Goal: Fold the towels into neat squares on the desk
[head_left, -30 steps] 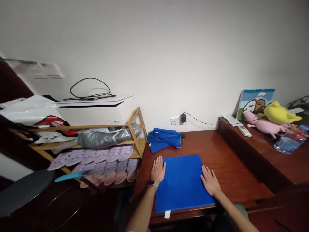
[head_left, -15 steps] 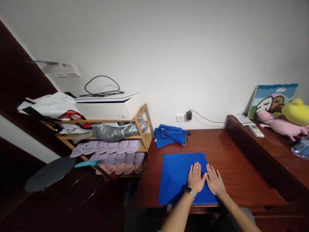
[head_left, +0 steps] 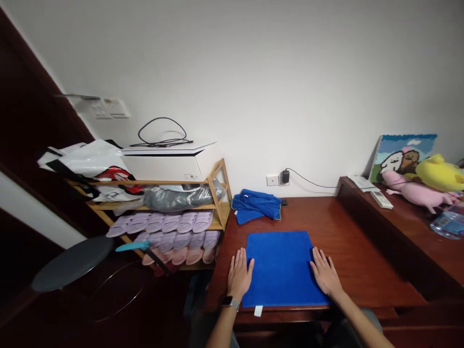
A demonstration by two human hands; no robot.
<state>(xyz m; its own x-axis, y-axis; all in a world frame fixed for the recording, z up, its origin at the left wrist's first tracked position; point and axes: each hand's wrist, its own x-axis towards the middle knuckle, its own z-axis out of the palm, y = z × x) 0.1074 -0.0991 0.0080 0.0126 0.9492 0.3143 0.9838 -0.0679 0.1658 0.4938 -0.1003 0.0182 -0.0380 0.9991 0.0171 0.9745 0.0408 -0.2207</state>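
Note:
A blue cloth [head_left: 281,268] lies spread flat near the front edge of the brown wooden table, its white tag [head_left: 258,311] sticking out at the front left. My left hand [head_left: 239,275] is at the cloth's left edge, palm down, fingers stretched out. At the opposite edge my right hand [head_left: 326,273] lies flat with its fingers a little apart, partly over the cloth's border. Neither hand holds anything. Behind, a crumpled pile of blue cloths [head_left: 257,205] rests by the wall.
On the left, a wooden rack [head_left: 219,193] carries slippers, a wrapped grey bundle and a white box [head_left: 166,164]. A raised ledge [head_left: 391,220] at the right bears a remote control [head_left: 381,199], plush toys and a plastic bottle [head_left: 447,223]. A round stool [head_left: 74,263] stands lower left.
My left hand has moved left, from the middle of the cloth to its left edge. The right hand stays near the right edge. The view has shifted slightly.

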